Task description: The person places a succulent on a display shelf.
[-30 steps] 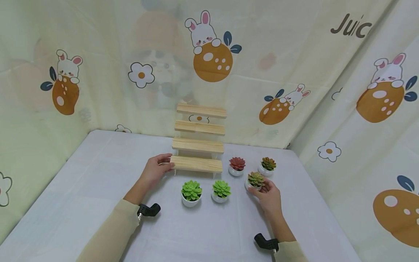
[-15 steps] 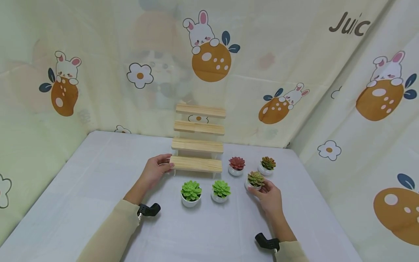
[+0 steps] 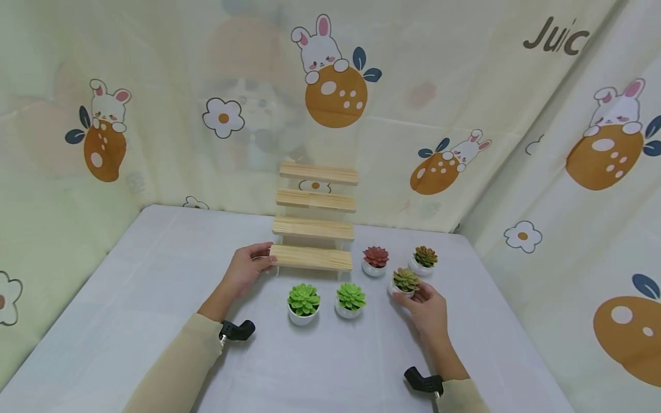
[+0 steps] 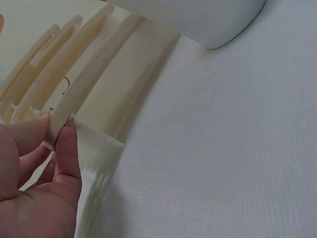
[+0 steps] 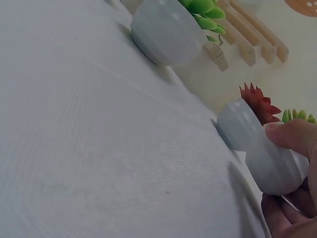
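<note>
A four-step wooden stand (image 3: 315,221) stands at the back of the white table. My left hand (image 3: 248,268) pinches the left end of its lowest step (image 4: 84,87) between thumb and fingers. My right hand (image 3: 424,307) grips the white pot of a brownish-green succulent (image 3: 405,281), and its pot (image 5: 275,166) shows in the right wrist view. A red succulent (image 3: 375,260) and another brownish one (image 3: 424,258) stand just behind it. Two bright green succulents (image 3: 303,303) (image 3: 350,300) stand in front of the stand.
Cartoon-printed curtains (image 3: 542,143) close in the table on the back, left and right. Bare tablecloth (image 3: 129,298) stretches to the left and toward the near edge. Black camera mounts sit on both wrists (image 3: 236,331) (image 3: 420,381).
My right hand with the brownish-green succulent has shifted slightly, fingers closing more around the pot. The left hand stays on the lowest step.
</note>
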Action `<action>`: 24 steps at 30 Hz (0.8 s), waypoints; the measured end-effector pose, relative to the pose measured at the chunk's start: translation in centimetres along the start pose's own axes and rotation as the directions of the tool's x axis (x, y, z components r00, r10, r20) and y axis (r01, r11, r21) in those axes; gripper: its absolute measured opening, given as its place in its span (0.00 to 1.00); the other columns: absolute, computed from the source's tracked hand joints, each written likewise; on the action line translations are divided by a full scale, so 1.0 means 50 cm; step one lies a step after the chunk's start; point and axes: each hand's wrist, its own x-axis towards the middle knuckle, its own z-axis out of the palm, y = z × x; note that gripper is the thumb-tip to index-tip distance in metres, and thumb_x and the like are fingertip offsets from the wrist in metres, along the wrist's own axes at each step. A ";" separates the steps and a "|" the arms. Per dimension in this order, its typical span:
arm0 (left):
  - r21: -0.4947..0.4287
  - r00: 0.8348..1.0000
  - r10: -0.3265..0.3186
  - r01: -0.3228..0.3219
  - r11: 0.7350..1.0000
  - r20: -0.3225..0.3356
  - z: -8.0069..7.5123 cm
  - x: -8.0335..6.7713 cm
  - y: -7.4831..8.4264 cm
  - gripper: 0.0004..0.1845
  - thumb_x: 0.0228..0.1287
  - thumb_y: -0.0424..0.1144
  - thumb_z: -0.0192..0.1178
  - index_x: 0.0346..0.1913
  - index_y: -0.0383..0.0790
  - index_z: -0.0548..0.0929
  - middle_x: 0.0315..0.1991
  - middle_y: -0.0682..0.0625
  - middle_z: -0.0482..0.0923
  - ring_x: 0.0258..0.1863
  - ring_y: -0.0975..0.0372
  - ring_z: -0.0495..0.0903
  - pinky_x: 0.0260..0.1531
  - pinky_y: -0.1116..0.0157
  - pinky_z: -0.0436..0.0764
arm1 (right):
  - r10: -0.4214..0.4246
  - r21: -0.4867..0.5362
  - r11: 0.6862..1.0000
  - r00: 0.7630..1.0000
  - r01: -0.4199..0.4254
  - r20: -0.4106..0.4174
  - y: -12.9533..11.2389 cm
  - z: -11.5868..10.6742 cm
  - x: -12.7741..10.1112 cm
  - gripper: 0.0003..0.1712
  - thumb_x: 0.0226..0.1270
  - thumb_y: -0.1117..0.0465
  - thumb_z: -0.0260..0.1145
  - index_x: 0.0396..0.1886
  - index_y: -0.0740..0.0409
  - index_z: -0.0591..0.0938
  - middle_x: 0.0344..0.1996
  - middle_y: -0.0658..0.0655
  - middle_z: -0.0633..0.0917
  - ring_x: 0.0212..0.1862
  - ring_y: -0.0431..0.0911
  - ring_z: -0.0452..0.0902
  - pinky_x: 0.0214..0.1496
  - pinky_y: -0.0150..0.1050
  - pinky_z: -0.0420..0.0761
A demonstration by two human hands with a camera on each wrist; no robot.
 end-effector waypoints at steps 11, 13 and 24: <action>-0.027 1.000 0.009 -0.009 1.000 -0.011 0.002 0.000 -0.002 0.25 0.70 0.24 0.61 0.68 0.25 0.74 0.58 0.32 0.76 0.42 0.66 0.80 0.45 0.72 0.89 | -0.097 0.056 0.994 0.995 0.097 -0.009 -0.021 -0.001 -0.005 0.43 0.55 0.54 0.83 0.69 0.60 0.76 0.63 0.64 0.81 0.46 0.28 0.79 0.45 0.17 0.82; -0.029 1.000 0.020 -0.021 0.999 -0.006 0.002 0.000 -0.003 0.25 0.70 0.24 0.61 0.68 0.24 0.73 0.59 0.32 0.76 0.41 0.66 0.80 0.45 0.72 0.88 | -0.111 0.060 0.992 0.994 0.111 -0.010 -0.026 0.000 -0.005 0.44 0.54 0.54 0.83 0.70 0.60 0.76 0.62 0.64 0.82 0.47 0.28 0.79 0.46 0.17 0.82; -0.016 1.000 0.013 -0.013 1.000 -0.015 0.003 0.002 -0.005 0.25 0.70 0.25 0.61 0.68 0.26 0.74 0.58 0.33 0.76 0.42 0.66 0.80 0.45 0.72 0.88 | -0.246 0.040 0.968 0.969 0.246 -0.002 -0.091 0.013 -0.005 0.39 0.53 0.54 0.84 0.64 0.60 0.80 0.54 0.63 0.85 0.46 0.34 0.82 0.44 0.19 0.83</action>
